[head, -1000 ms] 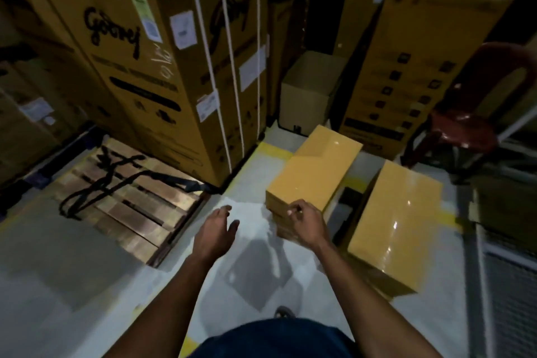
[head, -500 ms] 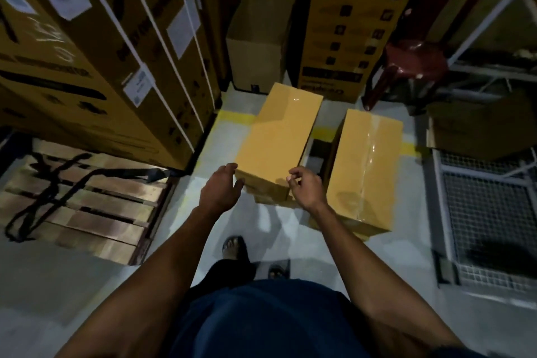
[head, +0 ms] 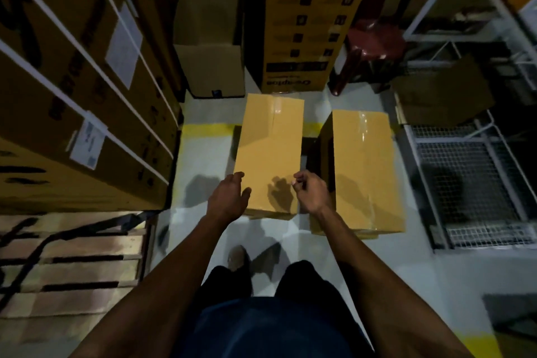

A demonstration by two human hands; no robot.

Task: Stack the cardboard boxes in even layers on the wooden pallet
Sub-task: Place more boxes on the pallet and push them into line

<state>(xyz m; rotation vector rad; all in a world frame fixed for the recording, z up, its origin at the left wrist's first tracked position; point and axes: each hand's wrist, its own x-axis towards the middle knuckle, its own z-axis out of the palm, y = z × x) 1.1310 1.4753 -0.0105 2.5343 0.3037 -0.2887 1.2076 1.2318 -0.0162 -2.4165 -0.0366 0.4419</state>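
Two long yellow cardboard boxes lie side by side on the grey floor ahead of me, the left box (head: 270, 151) and the right box (head: 363, 171). My left hand (head: 228, 199) hovers open at the near left corner of the left box, fingers apart, just at its edge. My right hand (head: 311, 195) is above the near right corner of that box with its fingers curled; I cannot tell whether it touches the box. The wooden pallet (head: 72, 267) lies at the lower left with a black strap across its slats.
Tall strapped cartons (head: 81, 81) rise on the left beside the pallet. An open brown box (head: 209, 38) and a tall printed carton (head: 308, 23) stand behind the yellow boxes. A red plastic chair (head: 374, 41) and a wire-mesh cage (head: 465, 183) sit at the right.
I have stepped closer and my view has tilted down over the boxes. Both hands have come to the near end of the left box, the left hand drawing in toward its corner.
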